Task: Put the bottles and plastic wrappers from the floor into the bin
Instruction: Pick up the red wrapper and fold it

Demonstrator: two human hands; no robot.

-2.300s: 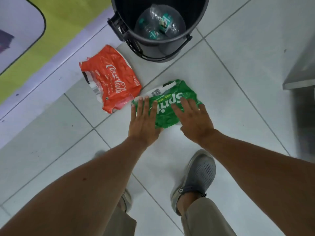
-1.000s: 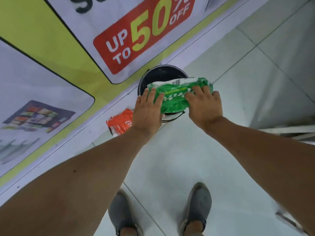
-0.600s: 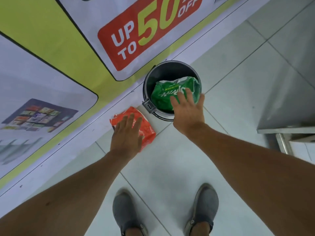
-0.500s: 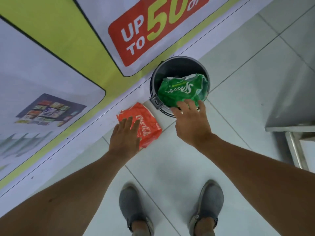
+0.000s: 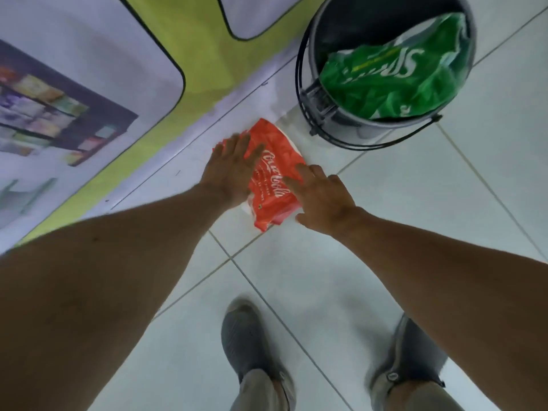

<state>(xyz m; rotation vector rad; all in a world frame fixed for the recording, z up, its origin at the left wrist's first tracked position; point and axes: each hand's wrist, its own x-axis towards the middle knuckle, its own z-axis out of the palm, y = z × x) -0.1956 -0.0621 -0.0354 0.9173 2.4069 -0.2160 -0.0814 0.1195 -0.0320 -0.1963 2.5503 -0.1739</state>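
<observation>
Taking the red wrapper [image 5: 272,179] as the fixed point: it lies flat on the tiled floor [image 5: 326,292], just beside the base of the wall poster [image 5: 89,93] on its far left and short of the bin [image 5: 308,69], which stands beyond it to the right.

The left hand [image 5: 231,170] lies over the wrapper's left edge, fingers spread and flat, gripping nothing that I can see. The right hand [image 5: 323,197] comes in on the wrapper's right side, fingers loosely open, tips touching or just above the plastic; the blur makes that hard to tell. Neither hand has closed on it yet.

What might go wrong, to my eye: thin, crinkled plastic tends to slide on smooth tile, so a two-palm scoop could push it toward the wall rather than lift it. The green wrapper [image 5: 394,78] already fills much of the bin mouth and rides up over the rim, so a second wrapper dropped on top could slip back out unless it is pressed down.

The bin's wire handle [image 5: 376,143] hangs on the near side, toward the wrapper. Grey shoes [image 5: 246,336] stand well clear, nearer the person.
</observation>
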